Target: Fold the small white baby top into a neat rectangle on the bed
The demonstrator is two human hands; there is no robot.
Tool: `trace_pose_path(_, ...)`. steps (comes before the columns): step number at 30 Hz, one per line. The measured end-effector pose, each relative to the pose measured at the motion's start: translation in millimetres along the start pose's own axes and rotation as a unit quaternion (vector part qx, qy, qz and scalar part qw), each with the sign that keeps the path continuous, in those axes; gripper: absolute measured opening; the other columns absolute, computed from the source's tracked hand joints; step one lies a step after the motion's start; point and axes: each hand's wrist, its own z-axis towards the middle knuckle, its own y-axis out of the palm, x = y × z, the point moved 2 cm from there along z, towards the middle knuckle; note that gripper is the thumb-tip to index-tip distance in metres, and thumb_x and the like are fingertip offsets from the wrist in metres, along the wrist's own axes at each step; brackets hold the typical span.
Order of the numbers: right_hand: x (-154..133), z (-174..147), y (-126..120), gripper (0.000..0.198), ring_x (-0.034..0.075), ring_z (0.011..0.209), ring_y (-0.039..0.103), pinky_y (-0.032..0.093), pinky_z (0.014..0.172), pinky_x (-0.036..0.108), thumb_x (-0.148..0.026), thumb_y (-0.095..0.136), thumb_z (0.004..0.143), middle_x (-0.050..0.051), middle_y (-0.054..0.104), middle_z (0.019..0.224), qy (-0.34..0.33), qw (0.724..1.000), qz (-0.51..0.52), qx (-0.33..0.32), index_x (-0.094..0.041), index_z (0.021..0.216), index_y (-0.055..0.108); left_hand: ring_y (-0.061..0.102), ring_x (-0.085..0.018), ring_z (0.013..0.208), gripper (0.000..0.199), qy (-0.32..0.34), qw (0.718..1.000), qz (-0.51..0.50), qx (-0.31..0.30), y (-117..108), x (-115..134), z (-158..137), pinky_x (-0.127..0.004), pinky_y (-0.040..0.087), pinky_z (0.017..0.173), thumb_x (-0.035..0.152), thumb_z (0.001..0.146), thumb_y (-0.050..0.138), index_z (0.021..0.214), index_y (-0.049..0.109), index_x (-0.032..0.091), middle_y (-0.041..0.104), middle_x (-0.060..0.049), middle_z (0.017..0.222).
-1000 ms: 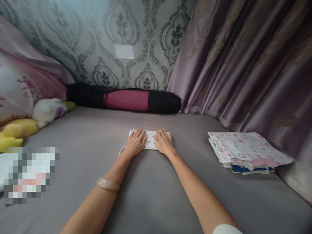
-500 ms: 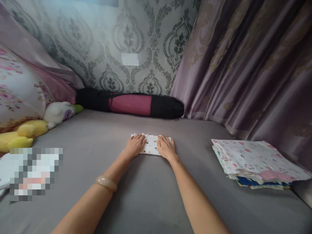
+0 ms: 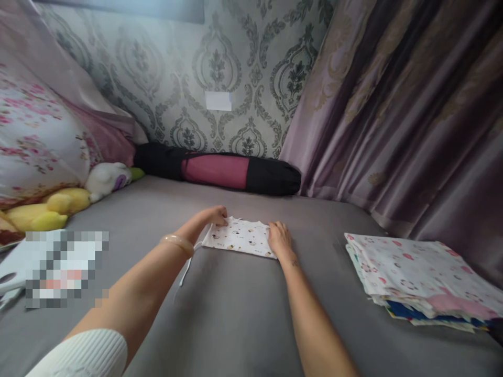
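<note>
A small folded white cloth [image 3: 240, 236] with a tiny dark and tan print lies flat on the grey bed sheet [image 3: 236, 314] in the middle. My left hand [image 3: 217, 214] pinches the cloth's far left corner with curled fingers. A pale bangle sits on that wrist. My right hand [image 3: 279, 240] rests on the cloth's right edge, fingers bent over it. A thin white string trails from the cloth's near left side toward me.
A stack of folded printed cloths [image 3: 416, 275] lies at the right, beside the mauve curtain [image 3: 393, 115]. A black and pink rolled bag [image 3: 220, 170] lies along the patterned wall. Plush toys [image 3: 78, 193] and a floral pillow [image 3: 35, 141] are at the left.
Both hands lay flat on the middle of the cloth; they have slid apart to its left corner and right edge. The cloth now shows between them. The view has shifted slightly.
</note>
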Motion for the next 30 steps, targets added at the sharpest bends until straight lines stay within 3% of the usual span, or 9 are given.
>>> trace_pose_path(3, 1, 1, -1, 0.039, 0.024, 0.113, 0.047, 0.036, 0.093, 0.032, -0.019, 0.035, 0.096, 0.013, 0.056, 0.122, 0.001, 1.000, 0.001, 0.000, -0.019, 0.128, 0.057, 0.054, -0.013, 0.042, 0.016, -0.018, 0.996, 0.016, -0.087, 1, 1, 2, -0.021, 0.042, 0.047, 0.029, 0.050, 0.073, 0.059, 0.063, 0.021, 0.062, 0.002, 0.049)
trace_pose_path(7, 3, 0, 0, 0.040, 0.025, 0.112, 0.047, 0.036, 0.091, 0.033, -0.018, 0.034, 0.094, 0.014, 0.055, 0.121, 0.012, 1.000, 0.013, -0.002, -0.018, 0.126, 0.058, 0.056, -0.014, 0.048, 0.016, -0.018, 0.993, 0.027, -0.113, -3, 9, -2, -0.021, 0.042, 0.049, 0.023, 0.050, 0.068, 0.065, 0.062, 0.021, 0.064, 0.002, 0.056)
trace_pose_path(13, 5, 2, 1, 0.042, 0.026, 0.116, 0.047, 0.036, 0.093, 0.034, -0.018, 0.038, 0.090, 0.012, 0.055, 0.127, 0.027, 0.998, 0.050, -0.010, -0.020, 0.126, 0.059, 0.058, -0.016, 0.067, 0.021, 0.054, 0.993, 0.025, -0.104, -36, 37, -24, -0.022, 0.043, 0.061, 0.021, 0.058, 0.063, 0.079, 0.063, 0.021, 0.065, 0.001, 0.075)
trace_pose_path(20, 11, 2, -12, 0.050, 0.023, 0.121, 0.047, 0.035, 0.097, 0.034, -0.016, 0.044, 0.083, 0.008, 0.056, 0.133, 0.019, 0.993, 0.117, -0.015, -0.020, 0.132, 0.053, 0.054, -0.015, 0.069, 0.015, 0.157, 0.983, 0.036, -0.087, -74, 78, -53, -0.023, 0.041, 0.066, 0.026, 0.067, 0.062, 0.081, 0.060, 0.021, 0.061, 0.001, 0.075)
trace_pose_path(27, 27, 4, -50, 0.032, 0.020, 0.096, 0.060, 0.041, 0.084, 0.028, -0.018, 0.055, 0.075, 0.005, 0.069, 0.103, -0.013, 0.979, 0.205, 0.006, -0.022, 0.103, 0.071, 0.054, -0.013, 0.069, 0.017, 0.178, 0.981, -0.005, -0.080, -89, 78, -59, -0.022, 0.042, 0.062, 0.029, 0.070, 0.060, 0.083, 0.060, 0.018, 0.062, 0.000, 0.076)
trace_pose_path(30, 32, 4, -67, 0.028, 0.019, 0.090, 0.059, 0.042, 0.082, 0.028, -0.017, 0.055, 0.074, 0.005, 0.069, 0.097, -0.046, 0.966, 0.243, 0.082, -0.020, 0.097, 0.071, 0.057, -0.014, 0.071, 0.023, 0.180, 0.983, -0.006, -0.033, -94, 73, -59, -0.023, 0.044, 0.065, 0.030, 0.074, 0.057, 0.092, 0.063, 0.016, 0.066, -0.002, 0.082)
